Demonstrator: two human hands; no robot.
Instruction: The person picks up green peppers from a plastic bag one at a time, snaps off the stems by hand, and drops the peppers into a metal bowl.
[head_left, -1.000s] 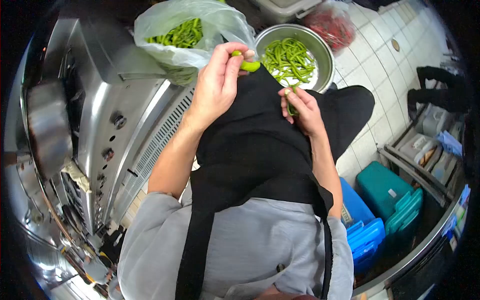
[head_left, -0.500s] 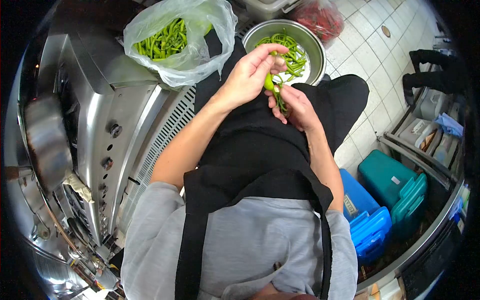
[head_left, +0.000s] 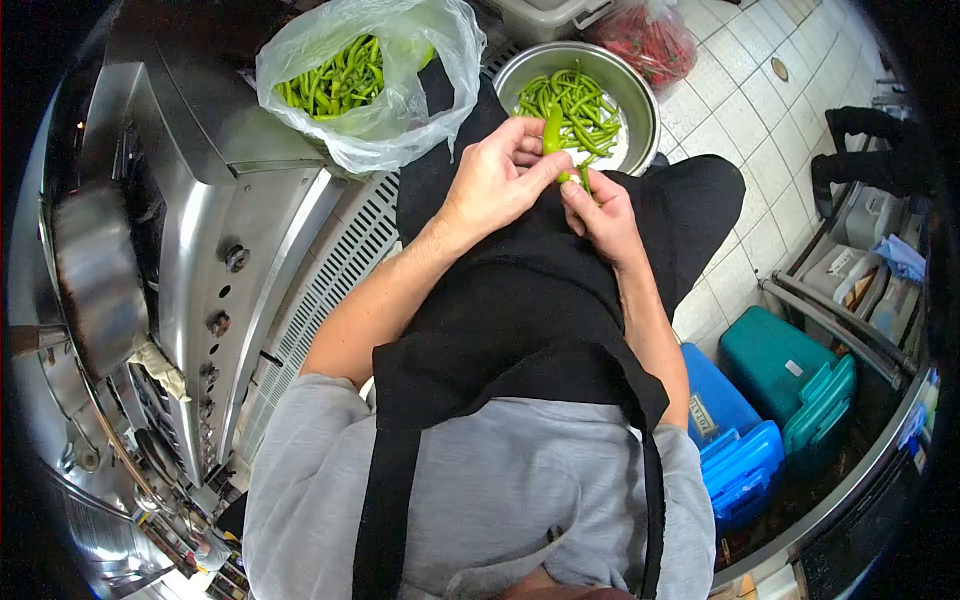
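Fingers of left hand (head_left: 495, 180) and right hand (head_left: 605, 215) pinching green pepper (head_left: 552, 128), blue box (head_left: 735, 455) label unreadable

Inspection found: one left hand (head_left: 490, 185), one right hand (head_left: 605, 215); one held pepper (head_left: 553, 135); one steel bowl (head_left: 640, 100); one green-pepper bag (head_left: 400, 110); one red-chilli bag (head_left: 645, 40).

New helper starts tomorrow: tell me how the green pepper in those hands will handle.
The green pepper is probably fairly stiff: it sticks out straight past the left hand and right hand pinching its lower end. Likely light, since fingertips alone carry it. Its smooth skin may be slightly slippery.
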